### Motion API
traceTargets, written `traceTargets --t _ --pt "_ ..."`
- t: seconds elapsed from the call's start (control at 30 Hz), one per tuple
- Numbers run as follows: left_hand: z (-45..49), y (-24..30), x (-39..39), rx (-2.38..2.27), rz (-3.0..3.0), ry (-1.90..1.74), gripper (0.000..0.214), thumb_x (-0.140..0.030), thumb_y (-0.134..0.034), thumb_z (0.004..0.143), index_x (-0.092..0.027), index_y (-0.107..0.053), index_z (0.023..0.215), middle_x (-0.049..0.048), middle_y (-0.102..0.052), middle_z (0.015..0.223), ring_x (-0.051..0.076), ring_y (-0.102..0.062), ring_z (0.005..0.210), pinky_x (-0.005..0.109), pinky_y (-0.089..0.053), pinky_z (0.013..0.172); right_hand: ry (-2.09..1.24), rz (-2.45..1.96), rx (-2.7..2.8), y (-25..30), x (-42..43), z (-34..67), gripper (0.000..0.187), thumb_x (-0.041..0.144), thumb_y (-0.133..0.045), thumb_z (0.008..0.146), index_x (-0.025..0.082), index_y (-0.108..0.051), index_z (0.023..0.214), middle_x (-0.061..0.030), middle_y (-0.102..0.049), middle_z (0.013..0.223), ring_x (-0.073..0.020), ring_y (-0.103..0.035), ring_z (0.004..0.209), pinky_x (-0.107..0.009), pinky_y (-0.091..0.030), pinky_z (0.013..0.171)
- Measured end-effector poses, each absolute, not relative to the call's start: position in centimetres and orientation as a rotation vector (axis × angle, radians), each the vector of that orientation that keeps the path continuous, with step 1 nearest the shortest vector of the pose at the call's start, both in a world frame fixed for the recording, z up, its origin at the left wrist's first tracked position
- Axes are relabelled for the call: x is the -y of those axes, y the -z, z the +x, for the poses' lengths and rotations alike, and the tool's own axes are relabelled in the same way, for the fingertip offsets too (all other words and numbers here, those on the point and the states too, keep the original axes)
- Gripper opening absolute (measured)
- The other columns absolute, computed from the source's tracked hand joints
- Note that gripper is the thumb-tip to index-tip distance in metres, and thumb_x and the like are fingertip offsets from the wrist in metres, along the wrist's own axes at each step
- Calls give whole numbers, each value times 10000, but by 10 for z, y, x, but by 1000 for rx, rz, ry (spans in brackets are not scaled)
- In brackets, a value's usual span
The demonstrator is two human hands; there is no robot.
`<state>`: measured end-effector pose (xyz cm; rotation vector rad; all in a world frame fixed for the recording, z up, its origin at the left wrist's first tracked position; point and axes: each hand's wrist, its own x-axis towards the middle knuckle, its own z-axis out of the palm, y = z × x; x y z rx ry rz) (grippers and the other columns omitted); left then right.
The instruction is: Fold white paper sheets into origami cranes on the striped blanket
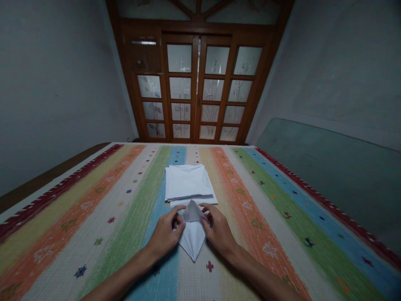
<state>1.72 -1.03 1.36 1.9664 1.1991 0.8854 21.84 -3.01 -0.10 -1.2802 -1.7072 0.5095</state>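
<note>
One folded white paper (pixel 193 244) lies between the left hand (pixel 168 230) and the right hand (pixel 218 230), each grasping a side edge of it between thumb and fingers. Its lower tip points toward the wearer, and a shaded triangular flap stands at the top, between the fingertips. Just beyond the grip is a stack of white paper (pixel 188 182), its sheets slightly out of line; the flap's tip overlaps its near edge in this dim view, so I cannot tell whether they touch. A striped tablecloth (pixel 125 234) spreads widely to both sides of the grip, leaving the elbows broad room, out to dark red borders well apart from the hands. Past its far edge stand wooden doors (pixel 196 100) with glass panes; right of the cloth is a grey-green panel (pixel 332 167).
</note>
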Motion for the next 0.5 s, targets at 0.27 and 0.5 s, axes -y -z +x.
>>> traceTargets --t 0.27,0.5 --pt "13 -8 6 -1457 2190 -802 173 -297 -666 821 -198 -695 960 15 -617 732 230 -582 747 324 -429 711 -784 -1230 1522 -2 29 219 331 278 -609 860 179 -618 1175 -74 -672 960 -165 -621 685 -293 -513 643" --pt "10 -7 1 -1477 2265 -750 204 -348 -682 848 -182 -659 732 60 -645 790 261 -593 828 351 -443 762 -1172 -970 1407 0 24 234 332 328 -640 856 196 -614 1160 -59 -667 959 -155 -638 728 -297 -532 690"
